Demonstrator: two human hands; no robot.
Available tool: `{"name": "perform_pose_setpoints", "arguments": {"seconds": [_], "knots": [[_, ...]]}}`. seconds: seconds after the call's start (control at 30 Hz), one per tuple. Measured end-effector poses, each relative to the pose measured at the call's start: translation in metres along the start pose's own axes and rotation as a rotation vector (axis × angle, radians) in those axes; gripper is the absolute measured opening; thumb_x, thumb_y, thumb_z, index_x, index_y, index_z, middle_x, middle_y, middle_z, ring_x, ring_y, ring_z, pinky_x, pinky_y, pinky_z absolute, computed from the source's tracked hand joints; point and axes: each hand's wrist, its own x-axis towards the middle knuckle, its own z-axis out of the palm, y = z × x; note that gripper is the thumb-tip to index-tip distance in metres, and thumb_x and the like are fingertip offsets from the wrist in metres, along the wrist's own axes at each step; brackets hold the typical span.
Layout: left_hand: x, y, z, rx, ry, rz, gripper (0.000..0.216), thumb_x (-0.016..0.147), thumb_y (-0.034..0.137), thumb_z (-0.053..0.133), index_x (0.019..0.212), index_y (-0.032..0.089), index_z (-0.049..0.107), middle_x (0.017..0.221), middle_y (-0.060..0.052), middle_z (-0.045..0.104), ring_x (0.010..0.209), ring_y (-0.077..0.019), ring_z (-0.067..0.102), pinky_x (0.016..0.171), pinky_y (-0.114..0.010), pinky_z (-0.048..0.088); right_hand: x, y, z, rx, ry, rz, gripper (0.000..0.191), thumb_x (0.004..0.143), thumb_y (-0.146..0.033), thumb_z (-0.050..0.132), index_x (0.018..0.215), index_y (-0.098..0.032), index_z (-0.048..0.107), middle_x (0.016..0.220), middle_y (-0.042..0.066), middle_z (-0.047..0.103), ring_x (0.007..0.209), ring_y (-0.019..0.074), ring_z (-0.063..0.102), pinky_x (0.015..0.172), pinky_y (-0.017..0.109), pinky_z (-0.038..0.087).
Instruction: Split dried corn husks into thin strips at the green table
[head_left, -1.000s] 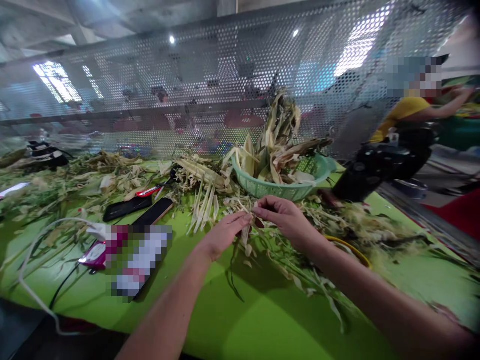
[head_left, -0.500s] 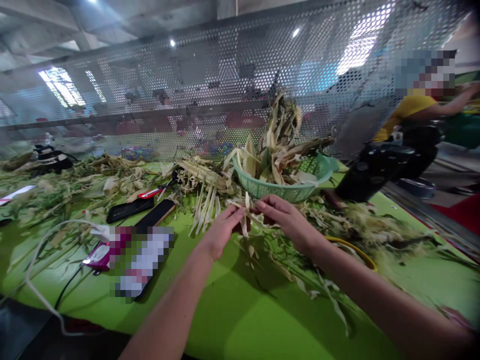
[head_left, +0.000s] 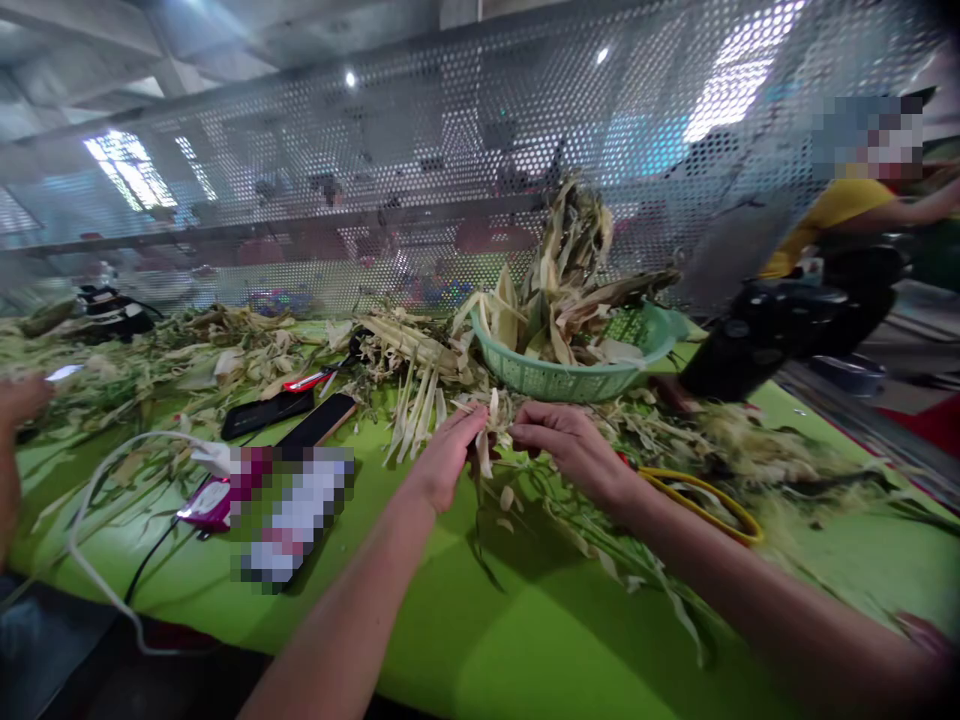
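Note:
My left hand [head_left: 442,460] and my right hand [head_left: 570,445] meet above the bright green table [head_left: 480,640], both pinching a small bunch of dry husk strips [head_left: 487,440]. Pale strips stick up between the fingertips and a dark strand hangs down from them. A fan of pale split husk strips [head_left: 416,395] lies just beyond my left hand. Behind my hands stands a teal plastic basket [head_left: 570,375] heaped with dried corn husks [head_left: 562,270].
Two dark phones [head_left: 292,415], red-handled scissors [head_left: 315,378], a pink device with a white cable [head_left: 202,500] and yellow-handled scissors [head_left: 705,495] lie on the table. Husk litter [head_left: 150,365] covers the back. A perforated metal screen [head_left: 450,170] stands behind. Another person's hand [head_left: 19,400] shows at left; a person in yellow [head_left: 832,215] at right.
My hands have shifted slightly nearer and lower while working the strips. Another person's hand has come into view at the left edge. The view has panned a little left.

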Motion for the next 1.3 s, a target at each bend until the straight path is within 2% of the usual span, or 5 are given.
{"name": "perform_pose_setpoints", "arguments": {"seconds": [0.27, 0.43, 0.63, 0.87, 1.3], "knots": [[-0.002, 0.005, 0.003, 0.016, -0.039, 0.032, 0.032, 0.072, 0.045, 0.073, 0.084, 0.018, 0.063, 0.073, 0.002, 0.057, 0.065, -0.0105, 0.052, 0.064, -0.024, 0.044, 0.002, 0.009, -0.004, -0.034, 0.078, 0.0, 0.027, 0.082, -0.042, 0.059, 0.069, -0.019, 0.057, 0.064, -0.002, 0.051, 0.062, 0.0146, 0.046, 0.061, 0.028, 0.036], [-0.001, 0.003, 0.0, 0.227, -0.026, 0.191, 0.035, 0.08, 0.053, 0.063, 0.085, 0.019, 0.059, 0.072, 0.002, 0.053, 0.067, -0.0107, 0.05, 0.064, -0.023, 0.041, -0.006, -0.001, -0.006, -0.27, 0.316, -0.097, 0.03, 0.081, -0.049, 0.063, 0.088, -0.021, 0.057, 0.081, 0.002, 0.058, 0.067, 0.0156, 0.049, 0.06, 0.027, 0.037], [-0.002, 0.002, 0.003, 0.145, -0.057, 0.125, 0.038, 0.079, 0.054, 0.064, 0.087, 0.017, 0.059, 0.077, 0.0, 0.055, 0.07, -0.0118, 0.052, 0.066, -0.026, 0.043, -0.013, -0.011, 0.007, -0.294, 0.034, -0.066, 0.033, 0.088, -0.048, 0.053, 0.072, -0.02, 0.058, 0.069, 0.0, 0.057, 0.065, 0.0168, 0.05, 0.059, 0.028, 0.034], [-0.004, 0.006, 0.003, 0.153, -0.241, 0.082, 0.035, 0.073, 0.045, 0.073, 0.085, 0.016, 0.058, 0.073, 0.001, 0.054, 0.066, -0.0101, 0.051, 0.066, -0.024, 0.043, -0.009, -0.003, 0.007, -0.348, 0.075, -0.107, 0.025, 0.087, -0.035, 0.051, 0.067, -0.021, 0.051, 0.066, 0.0, 0.051, 0.064, 0.0161, 0.048, 0.06, 0.028, 0.033], [-0.003, 0.008, 0.002, -0.019, -0.115, 0.092, 0.037, 0.071, 0.046, 0.074, 0.075, 0.016, 0.053, 0.056, 0.007, 0.036, 0.054, -0.0068, 0.038, 0.061, -0.023, 0.047, -0.008, -0.012, 0.001, -0.552, 0.023, -0.229, 0.028, 0.088, -0.033, 0.048, 0.062, -0.022, 0.044, 0.065, 0.001, 0.05, 0.061, 0.0158, 0.045, 0.059, 0.029, 0.03]]}}
